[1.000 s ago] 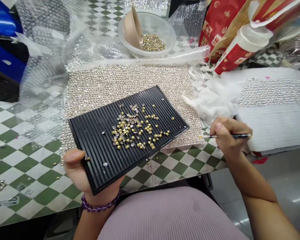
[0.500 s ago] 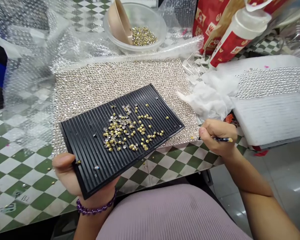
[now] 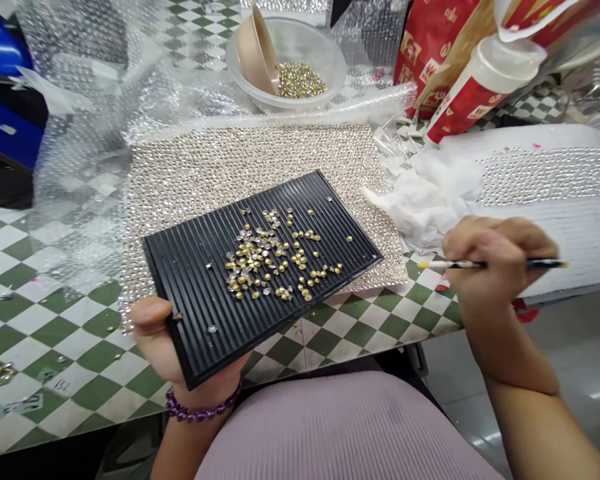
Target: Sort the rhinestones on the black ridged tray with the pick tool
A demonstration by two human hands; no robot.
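A black ridged tray (image 3: 200,267) rests tilted in my left hand (image 3: 153,340), the thumb over its near left corner and the other fingers underneath. Loose gold-backed rhinestones (image 3: 260,257) are scattered over its grooves, mostly toward the middle. My right hand (image 3: 495,260) is closed around a thin pencil-like stick (image 3: 440,265), its yellowish tip pointing left, off the tray's right side. Beneath the tray lies a sheet covered in rhinestones (image 3: 195,167) in close rows, partly hidden by the tray.
A clear plastic bowl (image 3: 333,67) at the back holds rhinestones and a tan bowl (image 3: 253,53). Crumpled white tissue (image 3: 415,200) and a red-and-white cup (image 3: 480,87) are to the right, near a white pad (image 3: 575,227) with stone rows. Bubble wrap (image 3: 80,173) covers the left.
My right hand has moved right and slightly up with the stick, away from the rhinestone sheet's corner. The tray and the scene appear shifted a little to the right.
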